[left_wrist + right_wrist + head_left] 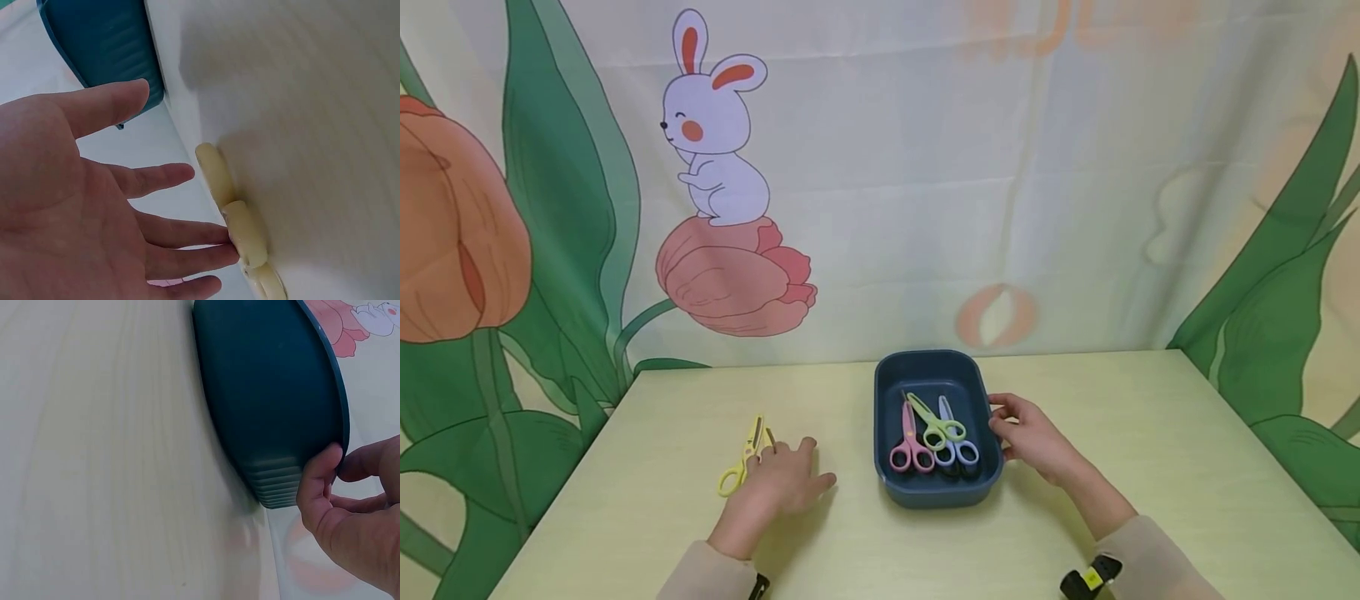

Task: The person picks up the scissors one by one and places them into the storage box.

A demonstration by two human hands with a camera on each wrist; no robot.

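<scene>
On the left of the table lies a pair of yellow scissors (749, 450), partly hidden by my left hand (781, 479). That hand is spread with extended fingers, and in the left wrist view a fingertip touches the yellow scissors' handle (245, 234). My right hand (1036, 443) pinches the right rim of a dark blue plastic basket (936, 497), thumb against the outer wall and fingers at the edge. Inside the basket lie pink scissors (910, 427), green scissors (924, 409) and light blue scissors (946, 408), overlapping. Black parts show beneath them, mostly hidden.
The pale wooden table (1150, 433) ends at a hanging cloth (887, 208) printed with a rabbit, tulips and leaves. The basket stands mid-table, between both hands. A black strap with a yellow mark (1092, 577) sits at the right wrist.
</scene>
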